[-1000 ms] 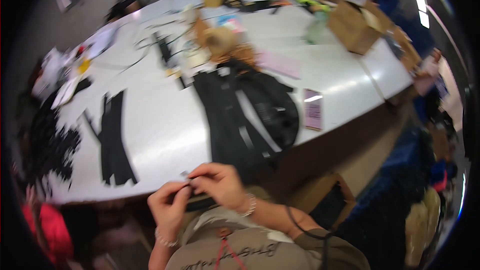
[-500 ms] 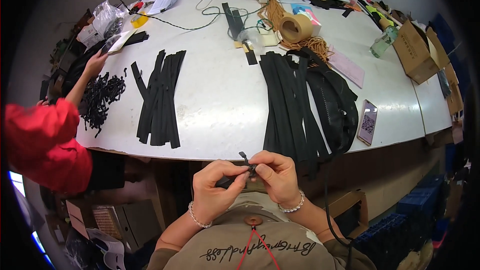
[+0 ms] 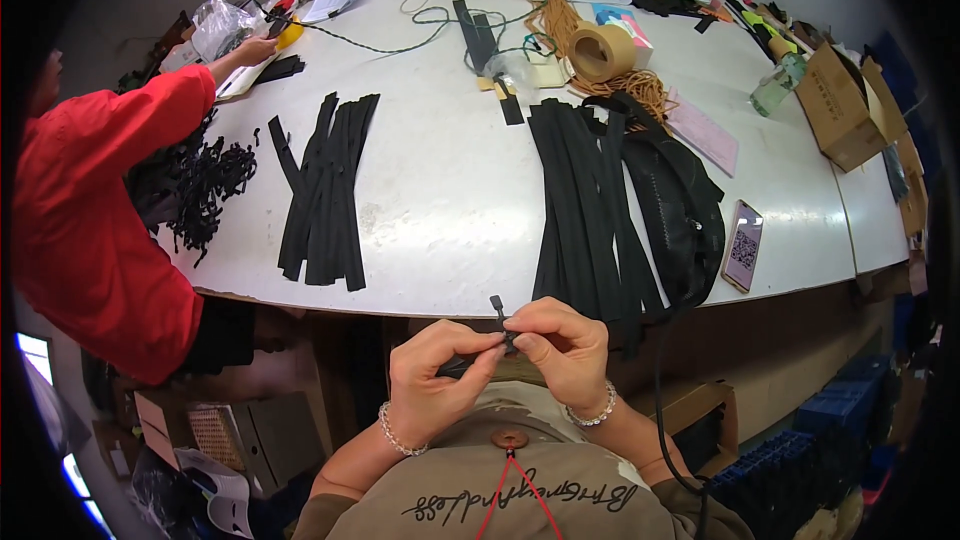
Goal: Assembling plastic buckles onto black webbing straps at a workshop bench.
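Note:
In front of my chest, just off the near table edge, my left hand (image 3: 440, 380) and my right hand (image 3: 562, 348) meet, fingertips pinched together. Between them is a small black piece with a flat tab (image 3: 497, 306) pointing up, which looks like a zipper slider with its pull. A black strip (image 3: 456, 366) shows under my left fingers, and its end is hidden by the hand. Beyond my right hand lies a bundle of long black strips (image 3: 578, 210). A smaller bundle (image 3: 328, 190) rests farther left. Small black pieces (image 3: 215, 185) are heaped at the far left.
A person in a red top (image 3: 110, 210) reaches over the table's left side. A black bag (image 3: 675, 215) and a phone (image 3: 743, 247) lie to the right. Farther back are a tape roll (image 3: 602, 52), tan cords (image 3: 640, 95), a bottle (image 3: 778, 85) and a carton (image 3: 838, 105).
The person in red has leaned forward, their hand now farther back near the yellow tape. My hands stay pinched together, and the black tab stands more upright.

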A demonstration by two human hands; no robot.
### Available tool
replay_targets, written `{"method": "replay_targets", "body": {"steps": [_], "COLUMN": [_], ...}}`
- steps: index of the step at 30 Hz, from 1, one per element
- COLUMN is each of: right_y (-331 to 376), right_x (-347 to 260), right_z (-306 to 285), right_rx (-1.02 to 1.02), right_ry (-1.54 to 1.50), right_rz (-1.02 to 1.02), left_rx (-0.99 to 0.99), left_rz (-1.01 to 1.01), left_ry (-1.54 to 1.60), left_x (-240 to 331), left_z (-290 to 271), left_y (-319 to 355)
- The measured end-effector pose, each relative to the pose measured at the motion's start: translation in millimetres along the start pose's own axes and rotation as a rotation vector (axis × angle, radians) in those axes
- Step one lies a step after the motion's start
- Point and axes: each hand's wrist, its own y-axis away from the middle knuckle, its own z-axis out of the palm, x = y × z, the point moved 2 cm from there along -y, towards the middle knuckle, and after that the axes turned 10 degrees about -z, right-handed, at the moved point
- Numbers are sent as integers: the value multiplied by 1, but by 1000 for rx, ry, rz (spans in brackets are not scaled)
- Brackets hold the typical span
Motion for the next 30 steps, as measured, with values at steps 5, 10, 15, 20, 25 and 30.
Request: {"method": "replay_targets", "body": {"steps": [5, 10, 15, 20, 25, 30], "right_y": [-4, -7, -7, -9, -6, -8], "right_x": [-5, -5, -1, 1, 7, 4], "right_z": [-1, -2, -2, -1, 0, 2], "right_rx": [-37, -72, -71, -103, -101, -132], "right_ry": [119, 147, 189, 186, 149, 211], "right_rz": [-27, -14, -32, 20, 95, 115], "left_rx": [15, 38, 20, 0, -10, -47], "left_rz": [-15, -40, -65, -131, -206, -343], "left_ry": [-14, -15, -33, 9, 51, 189], "left_x": [0, -2, -2, -7, -14, -31], "left_z": [0, 1, 0, -1, 0, 0], "left_y": [-1, -2, -4, -5, -3, 2]}}
